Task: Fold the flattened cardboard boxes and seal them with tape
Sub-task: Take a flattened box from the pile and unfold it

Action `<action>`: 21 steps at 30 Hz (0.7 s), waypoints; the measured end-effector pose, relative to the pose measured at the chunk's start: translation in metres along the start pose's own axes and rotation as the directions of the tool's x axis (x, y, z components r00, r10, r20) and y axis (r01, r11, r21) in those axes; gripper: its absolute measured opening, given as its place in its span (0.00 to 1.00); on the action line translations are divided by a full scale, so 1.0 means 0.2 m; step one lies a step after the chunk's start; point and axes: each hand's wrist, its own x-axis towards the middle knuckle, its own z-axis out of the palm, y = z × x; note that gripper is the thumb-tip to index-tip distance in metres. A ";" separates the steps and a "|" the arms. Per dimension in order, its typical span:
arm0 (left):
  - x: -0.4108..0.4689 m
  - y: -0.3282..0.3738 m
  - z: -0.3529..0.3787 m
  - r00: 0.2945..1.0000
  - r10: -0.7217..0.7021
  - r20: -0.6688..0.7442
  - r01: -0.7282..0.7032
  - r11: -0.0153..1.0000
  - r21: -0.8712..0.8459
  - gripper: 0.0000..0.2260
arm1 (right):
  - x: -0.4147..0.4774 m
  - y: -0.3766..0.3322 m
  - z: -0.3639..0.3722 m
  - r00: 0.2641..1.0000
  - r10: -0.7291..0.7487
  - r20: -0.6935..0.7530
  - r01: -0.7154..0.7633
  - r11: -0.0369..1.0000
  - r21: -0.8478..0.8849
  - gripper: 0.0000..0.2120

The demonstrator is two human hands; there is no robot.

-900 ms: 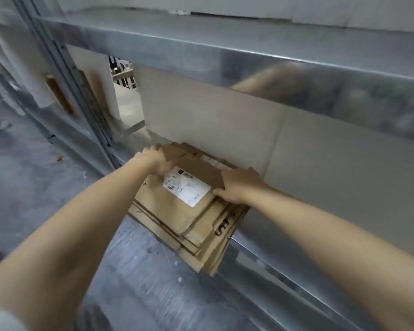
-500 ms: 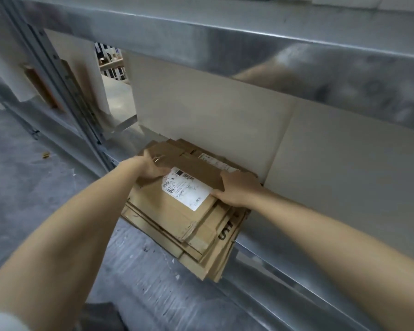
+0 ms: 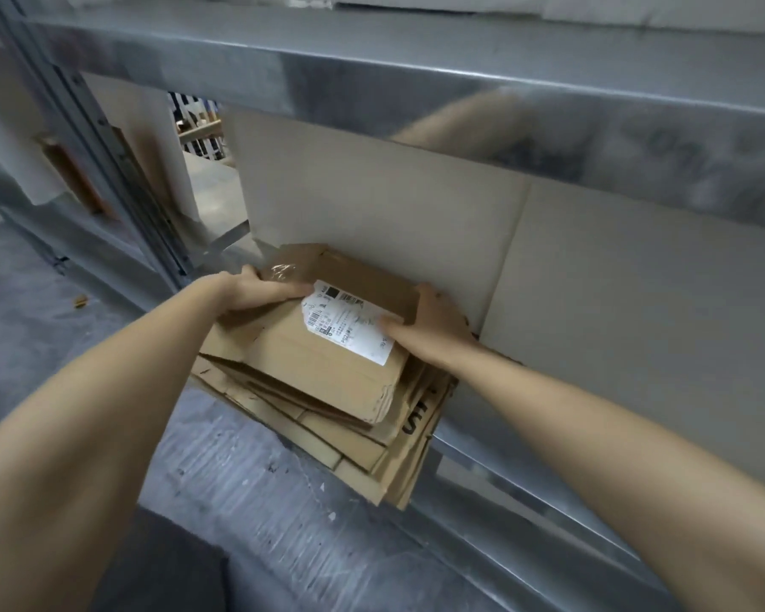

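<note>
matt brown cardboard boxes [image 3: 327, 368], glossy metal shelf [image 3: 372, 50] (dull reflections)

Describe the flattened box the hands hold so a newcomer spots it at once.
Below the grey shelf beam, a stack of flattened cardboard overhangs the lower ledge. The top box, held by the left hand and right hand, alone shows a white shipping label.
</note>
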 end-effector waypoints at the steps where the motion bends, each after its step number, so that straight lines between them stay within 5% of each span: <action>1: -0.04 0.01 -0.02 1.000 0.018 0.025 -0.017 0.999 -0.043 0.62 | -0.02 -0.01 -0.01 1.000 -0.003 -0.010 0.003 0.999 0.036 0.38; 11: -0.59 0.12 -0.02 0.960 0.278 0.024 -0.245 0.881 -0.406 0.46 | -0.35 0.03 -0.31 0.969 -0.188 -0.161 0.225 0.940 0.257 0.47; 15: -0.93 0.19 0.09 0.930 0.364 -0.041 -0.333 0.792 -0.511 0.46 | -0.60 0.15 -0.46 0.944 -0.233 -0.234 0.311 0.867 0.390 0.41; 21: -1.35 0.22 0.28 0.877 0.477 -0.065 -0.421 0.696 -0.581 0.37 | -0.88 0.26 -0.68 0.967 -0.198 -0.160 0.248 0.878 0.409 0.30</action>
